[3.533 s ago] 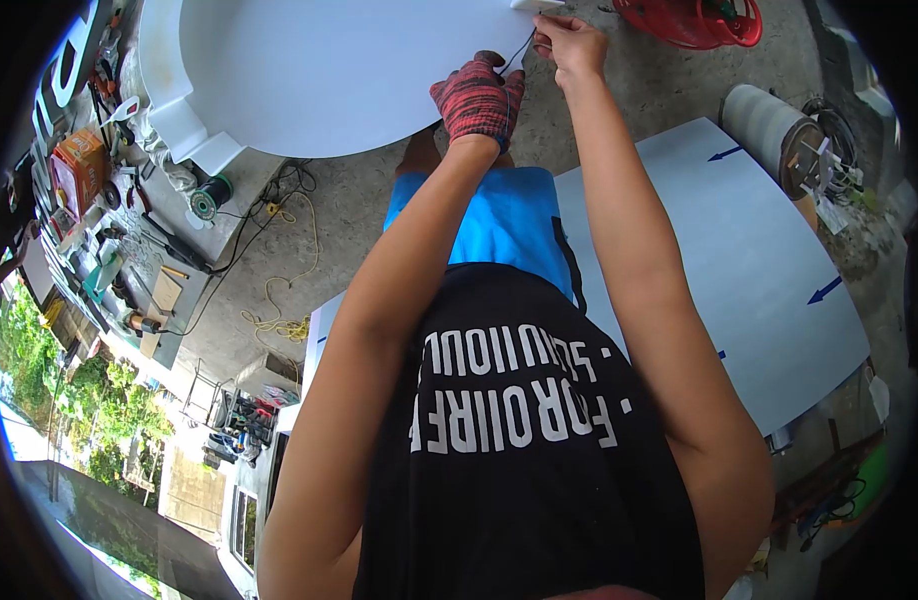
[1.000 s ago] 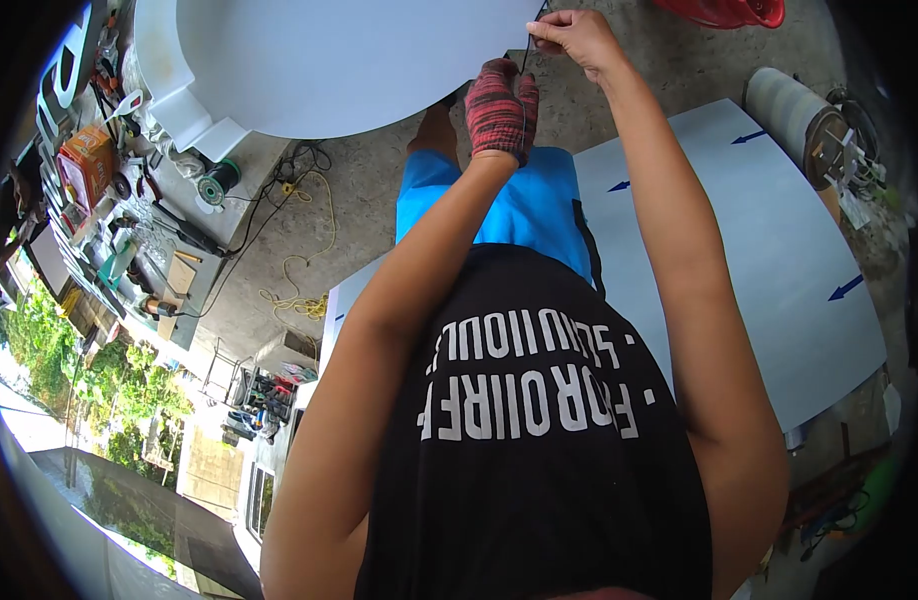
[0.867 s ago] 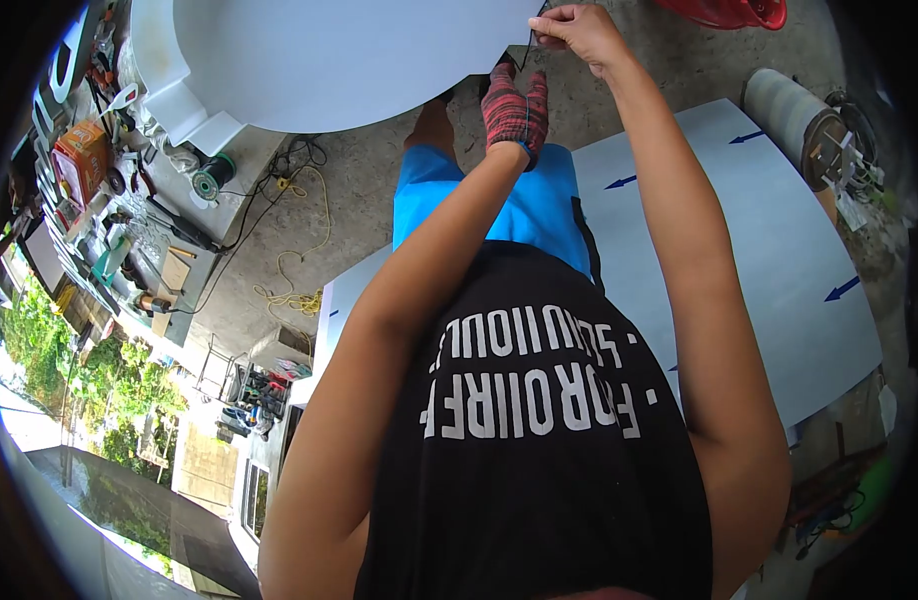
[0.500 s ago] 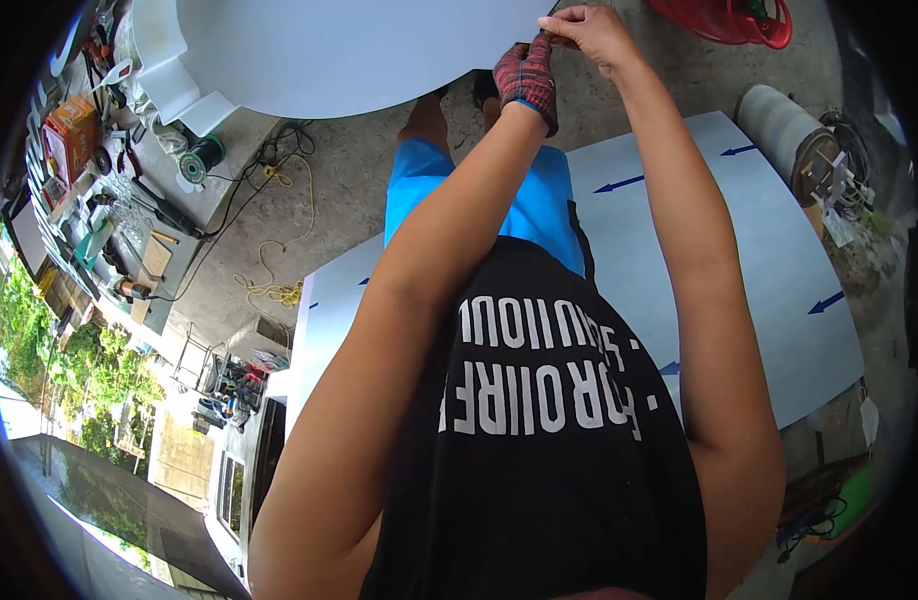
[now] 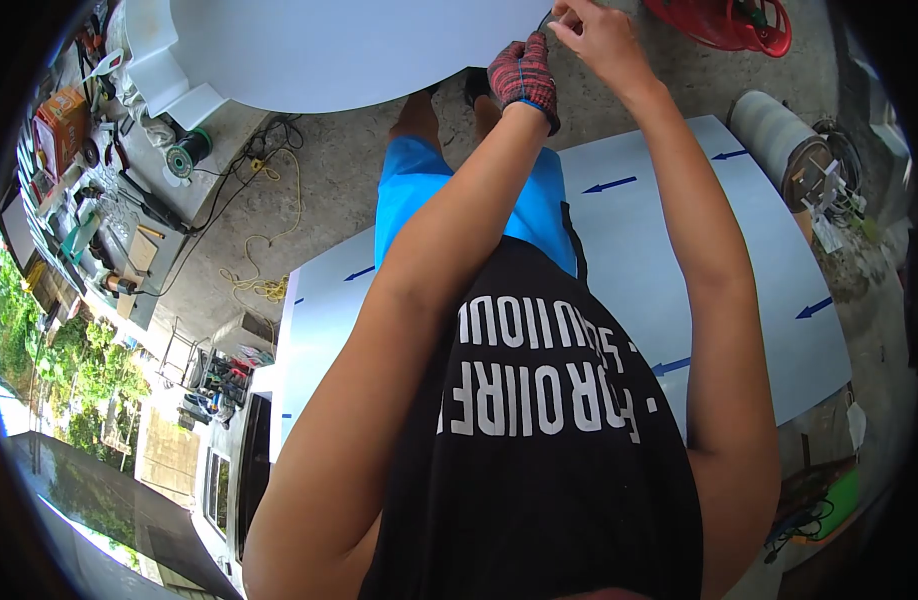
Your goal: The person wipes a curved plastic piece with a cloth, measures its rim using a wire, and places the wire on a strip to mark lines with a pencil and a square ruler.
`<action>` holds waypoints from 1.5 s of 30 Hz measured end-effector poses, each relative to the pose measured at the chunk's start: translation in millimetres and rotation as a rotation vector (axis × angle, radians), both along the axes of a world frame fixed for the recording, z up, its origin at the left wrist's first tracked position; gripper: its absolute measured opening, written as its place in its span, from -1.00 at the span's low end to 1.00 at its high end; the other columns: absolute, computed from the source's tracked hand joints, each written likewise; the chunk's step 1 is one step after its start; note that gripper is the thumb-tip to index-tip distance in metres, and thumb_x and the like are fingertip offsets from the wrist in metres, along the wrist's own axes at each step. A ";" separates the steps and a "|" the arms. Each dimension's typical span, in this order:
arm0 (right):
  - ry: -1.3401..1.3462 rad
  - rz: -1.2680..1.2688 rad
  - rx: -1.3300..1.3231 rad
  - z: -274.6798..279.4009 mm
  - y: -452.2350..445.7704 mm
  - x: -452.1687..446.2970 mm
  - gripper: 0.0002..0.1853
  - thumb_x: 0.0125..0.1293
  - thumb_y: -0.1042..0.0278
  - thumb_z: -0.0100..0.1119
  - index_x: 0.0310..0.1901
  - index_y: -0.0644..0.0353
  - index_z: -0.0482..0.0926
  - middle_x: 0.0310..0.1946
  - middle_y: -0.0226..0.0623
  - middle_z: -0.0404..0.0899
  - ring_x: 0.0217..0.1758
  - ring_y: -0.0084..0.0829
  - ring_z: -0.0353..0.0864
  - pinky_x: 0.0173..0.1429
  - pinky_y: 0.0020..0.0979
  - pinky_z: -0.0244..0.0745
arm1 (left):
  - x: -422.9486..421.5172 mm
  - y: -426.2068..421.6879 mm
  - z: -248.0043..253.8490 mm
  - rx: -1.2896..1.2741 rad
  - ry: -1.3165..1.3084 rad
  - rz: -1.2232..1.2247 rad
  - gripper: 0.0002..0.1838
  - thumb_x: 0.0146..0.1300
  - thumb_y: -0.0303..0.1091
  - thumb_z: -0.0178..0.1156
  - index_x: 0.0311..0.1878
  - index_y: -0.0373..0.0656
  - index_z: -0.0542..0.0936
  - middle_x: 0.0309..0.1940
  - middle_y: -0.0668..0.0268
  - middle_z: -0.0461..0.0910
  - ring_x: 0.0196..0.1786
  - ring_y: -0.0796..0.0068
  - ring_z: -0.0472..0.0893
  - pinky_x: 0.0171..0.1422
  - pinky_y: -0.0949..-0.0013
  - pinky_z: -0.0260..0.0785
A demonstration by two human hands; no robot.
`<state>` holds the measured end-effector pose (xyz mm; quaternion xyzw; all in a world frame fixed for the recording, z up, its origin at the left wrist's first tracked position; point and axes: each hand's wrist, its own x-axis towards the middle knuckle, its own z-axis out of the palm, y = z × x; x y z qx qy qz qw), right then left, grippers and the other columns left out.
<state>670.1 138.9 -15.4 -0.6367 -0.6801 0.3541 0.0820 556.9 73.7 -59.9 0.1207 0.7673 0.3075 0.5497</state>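
Note:
A large light grey sheet panel with a curved lower edge fills the top of the view. My left hand, in a red and black knit glove, is closed at the panel's right edge, its fingertips partly hidden. Bare, my right hand is just beyond it at the panel's corner, thumb and fingers pinched together. A thin dark strip shows between the two hands along that edge. Whatever is inside the right pinch is too small to make out.
Behind my legs lies a pale sheet marked with blue arrows. A red basket and a grey roll stand at right. At left, a cluttered bench holds tools and a green wire spool. A yellow cord trails over the floor.
My right hand has shifted slightly right, away from the gloved left hand, still pinched. The left hand stays at the panel's edge. The whole view has drifted a little left.

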 end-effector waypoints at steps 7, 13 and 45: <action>0.220 0.117 0.010 -9.4 4.9 -0.6 -0.75 0.25 0.29 0.30 -0.13 0.27 0.68 -0.30 -0.09 0.73 -0.23 -0.20 0.74 -0.09 -0.25 0.60 | -0.2 -2.2 -1.8 0.058 -0.003 0.008 -0.59 0.28 -0.09 0.29 -0.32 -0.35 0.67 -0.52 0.11 0.58 -0.43 0.34 0.39 -0.20 0.19 0.36; 0.170 0.104 -0.117 -8.2 11.6 1.0 -0.76 0.24 0.27 0.30 -0.18 0.26 0.71 -0.29 -0.12 0.74 -0.23 -0.28 0.74 -0.10 -0.29 0.59 | -1.5 -3.8 -5.9 0.060 -0.008 -0.012 -0.60 0.28 -0.09 0.29 -0.29 -0.34 0.68 -0.49 0.11 0.60 -0.41 0.33 0.41 -0.17 0.20 0.37; 0.289 0.382 -0.012 -45.2 27.8 16.1 -0.81 0.24 0.26 0.38 -0.17 0.14 0.74 -0.35 -0.24 0.74 -0.32 -0.38 0.74 -0.17 -0.38 0.60 | 30.0 -24.9 -19.2 0.200 -0.280 0.556 -0.68 0.29 -0.29 0.31 0.02 -0.30 0.67 -0.29 0.23 0.73 -0.29 0.45 0.70 -0.26 0.40 0.43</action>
